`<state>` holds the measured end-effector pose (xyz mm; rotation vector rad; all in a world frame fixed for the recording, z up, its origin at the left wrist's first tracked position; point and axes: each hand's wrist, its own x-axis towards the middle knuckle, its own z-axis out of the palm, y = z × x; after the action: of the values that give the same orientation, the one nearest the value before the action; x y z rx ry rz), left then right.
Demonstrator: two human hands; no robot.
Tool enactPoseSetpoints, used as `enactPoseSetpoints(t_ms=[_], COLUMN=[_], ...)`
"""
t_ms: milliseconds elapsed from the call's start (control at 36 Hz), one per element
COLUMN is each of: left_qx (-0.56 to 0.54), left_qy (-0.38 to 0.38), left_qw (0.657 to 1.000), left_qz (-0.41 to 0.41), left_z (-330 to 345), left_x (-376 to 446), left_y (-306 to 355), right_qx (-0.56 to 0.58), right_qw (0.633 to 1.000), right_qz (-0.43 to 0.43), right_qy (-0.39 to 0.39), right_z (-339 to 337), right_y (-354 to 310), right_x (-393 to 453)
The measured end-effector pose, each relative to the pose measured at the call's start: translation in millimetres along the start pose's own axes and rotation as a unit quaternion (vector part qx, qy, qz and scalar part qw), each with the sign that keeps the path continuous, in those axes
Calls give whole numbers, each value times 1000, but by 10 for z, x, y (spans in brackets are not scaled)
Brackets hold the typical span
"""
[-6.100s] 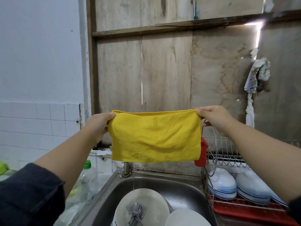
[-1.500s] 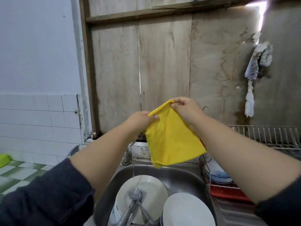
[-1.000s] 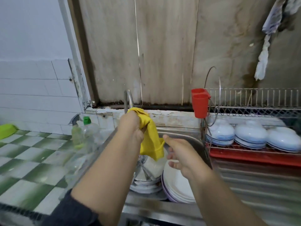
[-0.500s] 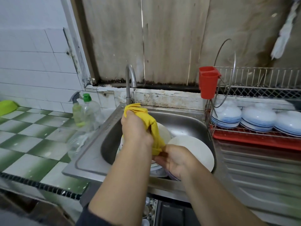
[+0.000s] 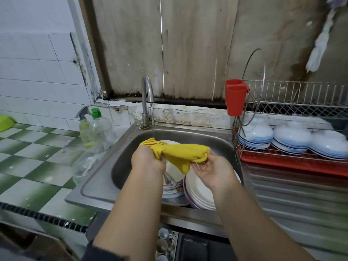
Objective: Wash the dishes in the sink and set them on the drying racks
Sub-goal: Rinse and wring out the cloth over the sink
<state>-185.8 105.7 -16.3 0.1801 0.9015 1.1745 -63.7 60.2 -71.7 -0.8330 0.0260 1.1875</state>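
A yellow cloth (image 5: 180, 152) is stretched between my two hands over the steel sink (image 5: 188, 136). My left hand (image 5: 147, 160) is closed around its left end, right under the thin stream from the tap (image 5: 146, 95). My right hand (image 5: 214, 171) holds the right end from below, palm up. Beneath them the sink holds stacked white plates (image 5: 199, 191) and some cutlery (image 5: 169, 180) on a plate. The drying rack (image 5: 293, 102) stands to the right, with upturned white-and-blue bowls (image 5: 291, 136) on its red tray (image 5: 293, 162).
A red cup holder (image 5: 235, 99) hangs on the rack's left end. A spray bottle (image 5: 84, 127) and a green-capped clear bottle (image 5: 99, 127) stand left of the sink on the green-checked tiled counter (image 5: 33, 159). A ribbed steel drainboard (image 5: 297, 200) lies right of the sink.
The cloth came down from chest height to the sink and is now bunched and pulled out sideways between both hands, under the running tap. The view tilted down.
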Motion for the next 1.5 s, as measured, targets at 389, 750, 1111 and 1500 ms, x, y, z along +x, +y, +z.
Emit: enactPoseSetpoints(t_ms=[389, 750, 1111, 1500], left_qx=[-42, -173, -221, -113], left_qy=[-16, 9, -60, -75], left_qw=[990, 979, 969, 991], left_qz=[-136, -111, -89, 22], left_z=[-118, -108, -104, -107], left_x=[171, 101, 95, 104], left_y=[26, 234, 285, 281], right_qx=[-253, -202, -249, -181], right_qw=[943, 939, 961, 979], right_qz=[-215, -153, -14, 81], right_qy=[11, -231, -123, -36], right_z=[178, -13, 10, 202], right_y=[-218, -194, -117, 175], right_x=[78, -20, -130, -55])
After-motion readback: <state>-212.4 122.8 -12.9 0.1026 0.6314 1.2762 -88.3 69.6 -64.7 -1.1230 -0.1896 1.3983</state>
